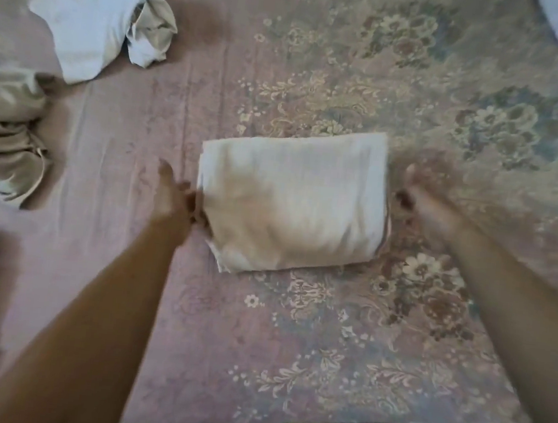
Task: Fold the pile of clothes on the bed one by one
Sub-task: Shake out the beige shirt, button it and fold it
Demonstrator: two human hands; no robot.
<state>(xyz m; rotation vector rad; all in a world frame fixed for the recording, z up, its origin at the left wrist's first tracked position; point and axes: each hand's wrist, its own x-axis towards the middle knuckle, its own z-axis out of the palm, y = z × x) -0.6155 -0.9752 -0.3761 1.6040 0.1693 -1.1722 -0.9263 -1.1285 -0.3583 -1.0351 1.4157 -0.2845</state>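
Head view: our left hand touched the folded cream cloth at nine o'clock; our right hand sat blurred at three, grip unreadable; left fingers' curl unclear too.

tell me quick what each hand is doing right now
Left hand: at the left edge of the folded cream cloth; grip cannot be told.
Right hand: beside its right edge, blurred; cannot be told.

You have a cream folded garment lying flat as a neat rectangle on the bed; crumpled white and beige clothes lie far left.
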